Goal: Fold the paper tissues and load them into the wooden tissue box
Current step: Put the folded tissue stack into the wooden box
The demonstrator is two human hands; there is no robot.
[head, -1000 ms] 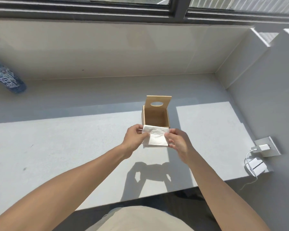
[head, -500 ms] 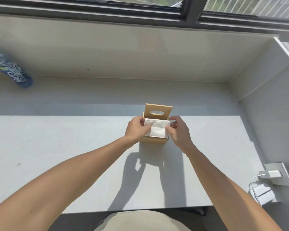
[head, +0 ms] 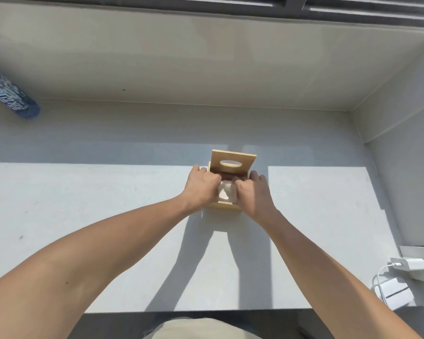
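The wooden tissue box point(head: 227, 206) stands open on the white counter, its lid point(head: 233, 163) with an oval slot raised upright at the back. A folded white tissue point(head: 225, 193) sits down inside the box, between my hands. My left hand point(head: 201, 185) covers the box's left side with its fingers curled into the opening on the tissue. My right hand point(head: 251, 192) does the same from the right side. Most of the tissue and the box's inside are hidden by my fingers.
A blue plastic bottle point(head: 11, 99) lies at the far left against the back ledge. A white charger point(head: 410, 264) sits in a wall socket at the right, with a cable and white adapter point(head: 394, 291) below it. The counter's front edge point(head: 206, 310) runs near my body.
My hands carried the folded tissue from in front of the box to above it, then pushed it down inside. Both sets of fingers are now within the opening.
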